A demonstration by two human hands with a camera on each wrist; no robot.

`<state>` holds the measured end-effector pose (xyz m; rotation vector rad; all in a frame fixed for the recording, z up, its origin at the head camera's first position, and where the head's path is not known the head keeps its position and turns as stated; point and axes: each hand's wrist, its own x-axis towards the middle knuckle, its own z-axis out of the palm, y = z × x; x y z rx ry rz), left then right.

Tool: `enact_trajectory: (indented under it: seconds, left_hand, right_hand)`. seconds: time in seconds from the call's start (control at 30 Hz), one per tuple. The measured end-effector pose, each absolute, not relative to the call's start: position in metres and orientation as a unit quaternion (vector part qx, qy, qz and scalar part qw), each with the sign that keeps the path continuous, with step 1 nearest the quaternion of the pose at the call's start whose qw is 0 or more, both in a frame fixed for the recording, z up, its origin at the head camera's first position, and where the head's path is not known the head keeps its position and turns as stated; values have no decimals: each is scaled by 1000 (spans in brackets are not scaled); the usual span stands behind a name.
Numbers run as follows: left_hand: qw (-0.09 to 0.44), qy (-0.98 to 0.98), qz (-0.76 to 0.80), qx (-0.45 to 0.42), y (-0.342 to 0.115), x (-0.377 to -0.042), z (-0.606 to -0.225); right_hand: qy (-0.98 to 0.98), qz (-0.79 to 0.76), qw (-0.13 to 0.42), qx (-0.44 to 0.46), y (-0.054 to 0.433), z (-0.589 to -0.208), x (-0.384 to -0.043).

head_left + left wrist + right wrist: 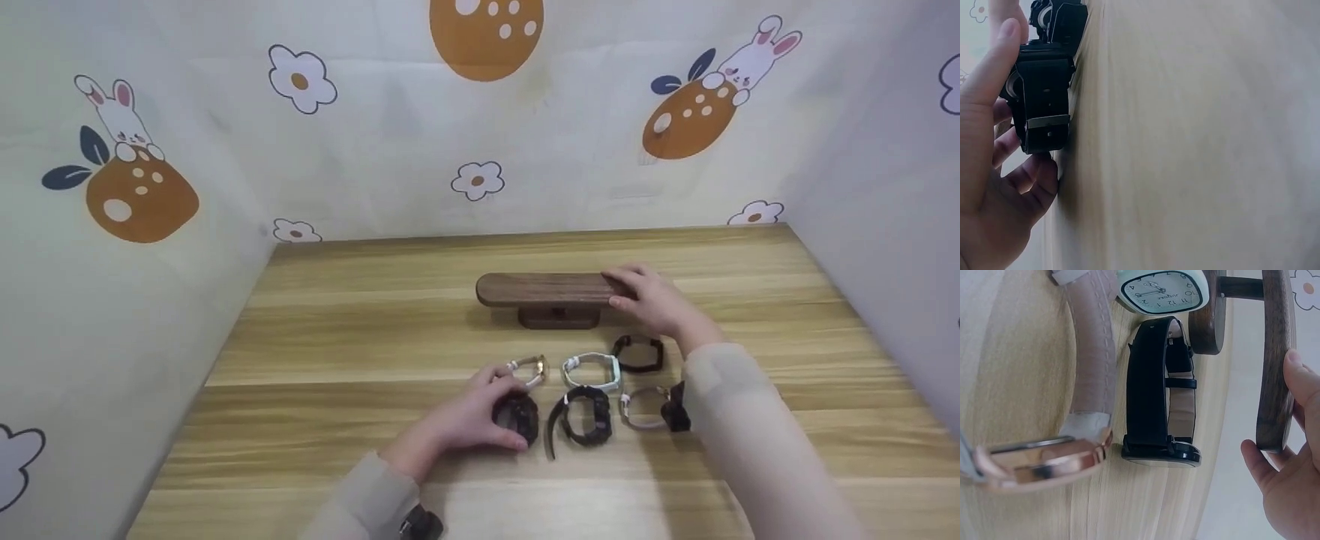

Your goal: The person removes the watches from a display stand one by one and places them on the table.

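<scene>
My left hand (472,412) is at the left of the front row of watches, its thumb and fingers curled round a chunky black wristwatch (528,421). In the left wrist view the buckled strap (1045,95) of that watch faces the camera, and the thumb lies along its upper edge. Farther back, my right hand (660,300) grips the right end of a dark wooden T-shaped stand (540,289). The right wrist view has thumb and fingers on either side of the stand's bar (1275,354). Nothing hangs on the bar.
Beside the held watch stands another black watch (602,418), its strap end sticking out. A pink-strapped watch (637,427) is right of it. Behind are a gold-cased watch (541,367), a mint-green watch (616,372) and a slim black watch (639,369). Patterned walls (390,187) enclose the table.
</scene>
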<state>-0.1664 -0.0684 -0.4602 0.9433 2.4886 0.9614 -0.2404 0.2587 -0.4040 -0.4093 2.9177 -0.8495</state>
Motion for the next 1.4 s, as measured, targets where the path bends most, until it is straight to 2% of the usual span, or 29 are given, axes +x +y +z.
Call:
enact_trajectory:
  seconds: [0.3, 0.7, 0.87, 1.1, 1.23, 1.4]
  left_hand:
    - [158, 856, 382, 312, -71, -178, -452]
    - [111, 870, 410, 249, -88, -196, -450]
    - [46, 886, 397, 234, -88, -209, -444]
    - [-61, 908, 328, 255, -79, -228, -435]
    - [-85, 918, 267, 281, -72, -237, -431]
    - [-77, 936, 139, 315, -66, -243, -434]
  right_hand:
    - [956, -262, 23, -127, 263, -402, -242]
    - [954, -261, 15, -146, 258, -412, -242]
    - [955, -259, 14, -147, 257, -409, -241]
    - [956, -253, 13, -147, 255, -406, -240]
    - [957, -249, 4, -151, 255, -406, -242]
    - [955, -246, -13, -165, 254, -412, -242]
